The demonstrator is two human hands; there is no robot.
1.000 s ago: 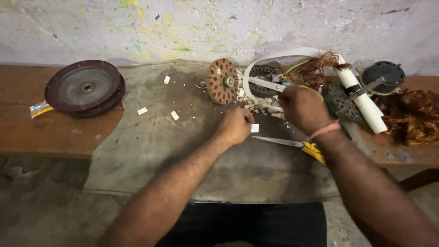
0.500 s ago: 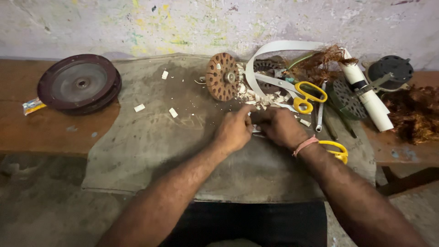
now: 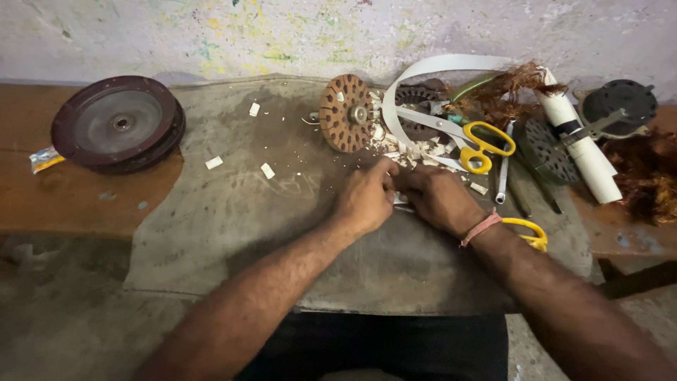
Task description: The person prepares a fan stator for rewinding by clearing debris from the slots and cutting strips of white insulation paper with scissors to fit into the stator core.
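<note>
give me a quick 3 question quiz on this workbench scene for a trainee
1. True or false: the left hand and right hand are together over the grey cloth.
2. Which lies nearest the right hand? A) dark red round cover B) yellow-handled scissors C) white tube
3. What is scattered beside the brown slotted disc?

Key
1. True; they meet around a small white piece, mostly hidden.
2. B
3. Small white scraps.
</note>
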